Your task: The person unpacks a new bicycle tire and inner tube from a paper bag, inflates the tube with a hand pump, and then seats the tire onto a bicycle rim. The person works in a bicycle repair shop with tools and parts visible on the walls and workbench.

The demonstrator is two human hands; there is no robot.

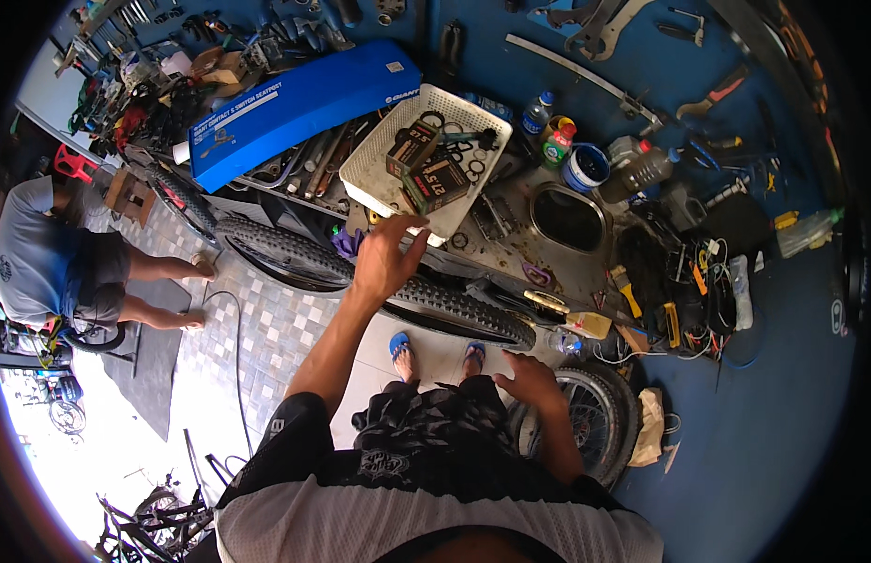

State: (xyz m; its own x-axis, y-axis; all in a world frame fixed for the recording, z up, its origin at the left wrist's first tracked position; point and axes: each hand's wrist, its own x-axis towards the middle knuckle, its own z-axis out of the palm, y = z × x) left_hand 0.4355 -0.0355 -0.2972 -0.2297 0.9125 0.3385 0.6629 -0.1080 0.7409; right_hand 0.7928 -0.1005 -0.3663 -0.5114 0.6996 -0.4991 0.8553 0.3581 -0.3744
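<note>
My left hand (388, 260) reaches to the near edge of a white plastic basket (365, 174), with its fingers and thumb drawn together. A small whitish bit shows at the fingertips; I cannot tell whether it is a held object or the basket's rim. In the basket lie dark inner tube boxes (437, 180) and several black rings (475, 155). Below that hand, a bicycle wheel with a knobby tyre (454, 308) runs along the bench front. My right hand (532, 380) hangs low with fingers apart, holding nothing, near a second bicycle wheel (585, 418).
A long blue box (304, 108) lies behind the basket over metal tools. Bottles (538, 113), a blue tub (585, 167) and a metal basin (568, 218) stand on the right of the bench. Brushes (627, 291) and cables lie farther right. A person (60, 249) bends at the left.
</note>
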